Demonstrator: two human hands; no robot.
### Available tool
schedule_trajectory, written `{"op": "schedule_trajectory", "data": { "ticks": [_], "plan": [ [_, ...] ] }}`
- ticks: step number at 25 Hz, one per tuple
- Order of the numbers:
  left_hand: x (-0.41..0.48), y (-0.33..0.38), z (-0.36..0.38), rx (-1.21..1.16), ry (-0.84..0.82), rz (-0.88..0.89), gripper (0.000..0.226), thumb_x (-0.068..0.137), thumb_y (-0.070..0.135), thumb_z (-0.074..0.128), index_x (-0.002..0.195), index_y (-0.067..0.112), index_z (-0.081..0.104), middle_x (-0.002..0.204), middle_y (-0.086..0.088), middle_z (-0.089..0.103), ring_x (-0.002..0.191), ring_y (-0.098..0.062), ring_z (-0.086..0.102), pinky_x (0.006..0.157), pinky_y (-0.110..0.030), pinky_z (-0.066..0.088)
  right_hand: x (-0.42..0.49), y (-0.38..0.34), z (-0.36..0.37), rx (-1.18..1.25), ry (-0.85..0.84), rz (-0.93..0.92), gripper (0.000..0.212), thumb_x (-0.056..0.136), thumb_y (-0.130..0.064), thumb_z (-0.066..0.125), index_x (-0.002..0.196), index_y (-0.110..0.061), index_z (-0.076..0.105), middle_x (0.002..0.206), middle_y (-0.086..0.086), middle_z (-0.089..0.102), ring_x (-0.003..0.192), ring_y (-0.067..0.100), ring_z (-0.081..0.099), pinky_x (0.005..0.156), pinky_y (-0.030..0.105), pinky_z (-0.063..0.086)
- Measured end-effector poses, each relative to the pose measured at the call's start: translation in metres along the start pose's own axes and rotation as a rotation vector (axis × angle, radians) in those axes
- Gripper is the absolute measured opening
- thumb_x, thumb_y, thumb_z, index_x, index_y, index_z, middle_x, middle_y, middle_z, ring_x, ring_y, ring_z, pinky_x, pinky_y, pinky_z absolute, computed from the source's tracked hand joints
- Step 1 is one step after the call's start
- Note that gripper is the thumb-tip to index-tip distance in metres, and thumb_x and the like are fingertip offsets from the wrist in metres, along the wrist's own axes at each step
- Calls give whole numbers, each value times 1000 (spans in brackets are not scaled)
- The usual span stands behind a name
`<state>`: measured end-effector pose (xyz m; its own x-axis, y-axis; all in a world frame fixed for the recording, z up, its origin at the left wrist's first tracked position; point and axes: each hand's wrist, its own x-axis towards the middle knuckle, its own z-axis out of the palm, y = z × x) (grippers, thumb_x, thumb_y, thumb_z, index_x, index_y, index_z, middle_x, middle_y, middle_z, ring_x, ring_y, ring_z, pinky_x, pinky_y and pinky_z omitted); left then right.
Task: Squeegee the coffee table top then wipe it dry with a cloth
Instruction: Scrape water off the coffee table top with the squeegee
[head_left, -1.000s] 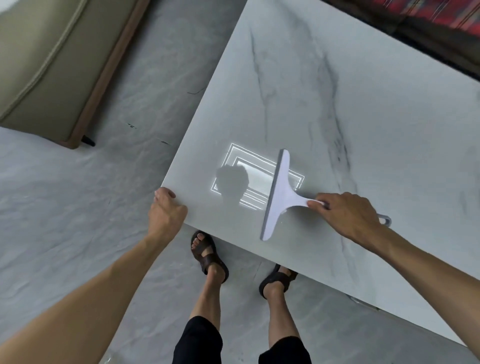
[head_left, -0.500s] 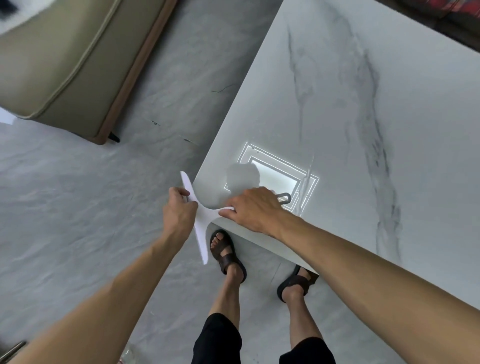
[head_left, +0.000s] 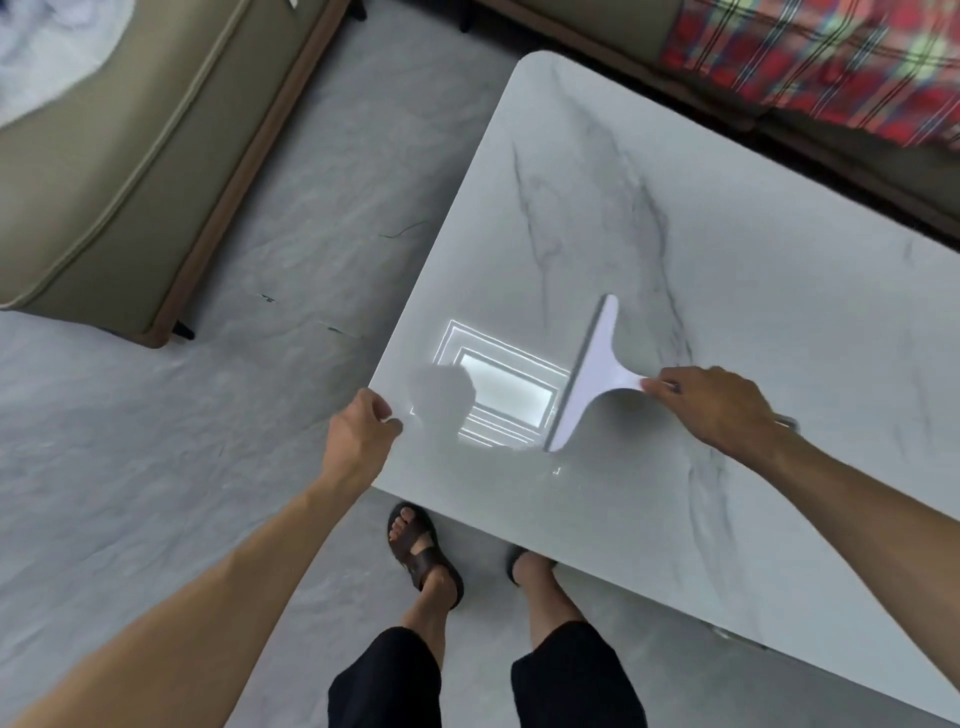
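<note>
Your arms (head_left: 218, 587) are bare. You wear black pants (head_left: 387, 680) that stop above your ankles, and brown sandals (head_left: 423, 561).
</note>
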<state>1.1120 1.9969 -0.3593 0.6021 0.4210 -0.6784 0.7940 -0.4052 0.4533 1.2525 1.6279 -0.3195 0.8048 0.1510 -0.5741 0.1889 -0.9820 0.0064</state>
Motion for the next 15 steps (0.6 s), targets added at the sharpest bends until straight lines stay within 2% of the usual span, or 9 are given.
{"op": "schedule_trajectory", "data": {
  "ticks": [3, 4, 6, 7, 10, 12, 15],
  "plan": [
    [3, 3, -4, -12, 76, -9, 5, 85, 14, 62, 86, 15, 58, 80, -3, 60, 68, -19, 52, 50, -26, 35, -4, -3, -15, 14, 25, -41, 52, 89, -70, 28, 73, -28, 53, 70, -2, 64, 77, 29, 61, 62, 35, 41],
    [4, 2, -5, -36, 102, -28, 5, 86, 15, 63, 89, 14, 58, 81, -3, 60, 69, -21, 53, 52, -26, 37, 2, -21, -18, 24, 28, -112, 47, 89, -70, 29, 73, -32, 52, 74, -2, 66, 81, 29, 63, 62, 34, 39],
    [7, -1, -5, -110, 168, -64, 7, 88, 12, 60, 95, 12, 58, 82, -3, 60, 73, -24, 54, 57, -28, 39, 24, -79, -15, 11, -20, -320, 35, 90, -68, 33, 91, -43, 58, 89, -3, 71, 92, 27, 64, 66, 34, 36],
    [9, -3, -6, -125, 207, -74, 9, 89, 9, 56, 97, 13, 58, 82, -2, 60, 76, -25, 55, 60, -29, 39, 35, -115, -9, -29, -46, -445, 35, 91, -66, 33, 96, -42, 59, 94, -2, 71, 94, 26, 64, 66, 34, 36],
    [20, -4, -10, -89, 319, -113, 19, 88, 4, 44, 101, 13, 54, 87, -3, 60, 81, -28, 54, 68, -31, 39, 58, -197, 6, -94, -92, -691, 39, 93, -59, 35, 74, -29, 50, 86, 5, 68, 82, 29, 62, 61, 34, 27],
    [25, 0, -7, -83, 314, -143, 22, 85, 2, 44, 103, 12, 51, 90, -5, 57, 82, -29, 52, 69, -32, 37, 73, -204, 8, -99, -85, -729, 41, 93, -58, 36, 73, -27, 53, 82, 5, 67, 79, 29, 61, 61, 33, 27],
    [25, 17, 7, -90, 210, -161, 21, 84, 4, 48, 102, 15, 45, 80, -3, 52, 68, -24, 49, 54, -31, 31, 102, -159, -7, -72, -43, -646, 43, 93, -60, 33, 91, -30, 64, 89, 5, 70, 87, 31, 64, 63, 34, 32]
  ]
}}
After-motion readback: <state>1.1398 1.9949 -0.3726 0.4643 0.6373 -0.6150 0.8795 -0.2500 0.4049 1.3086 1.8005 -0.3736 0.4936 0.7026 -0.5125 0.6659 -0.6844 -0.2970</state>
